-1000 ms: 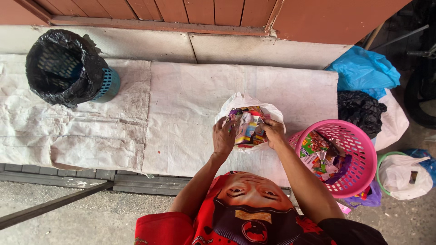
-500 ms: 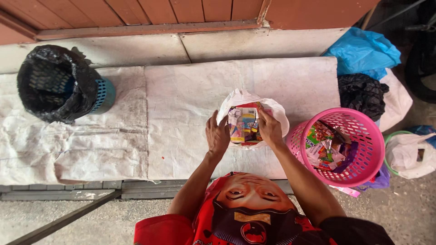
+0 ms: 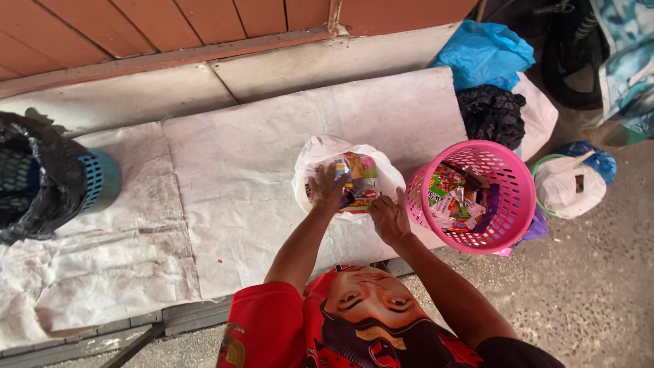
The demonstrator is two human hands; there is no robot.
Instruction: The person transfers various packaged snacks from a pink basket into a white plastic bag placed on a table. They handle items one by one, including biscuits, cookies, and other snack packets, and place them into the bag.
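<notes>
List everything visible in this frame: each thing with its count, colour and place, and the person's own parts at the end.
white plastic bag: one, white, on the sheet at centre, open, with colourful packets inside
colourful packets: several, mixed colours, in the bag's mouth
pink basket: one, pink, right of the bag, holding wrappers
blue bin: one, blue, black liner, far left
white sheet: white, spread over the platform
blue bag: one, blue, upper right
black bag: one, black, below the blue bag
tied white bag: one, white, far right on the ground
left hand: in the bag's mouth, on the packets
right hand: at the bag's near edge
</notes>
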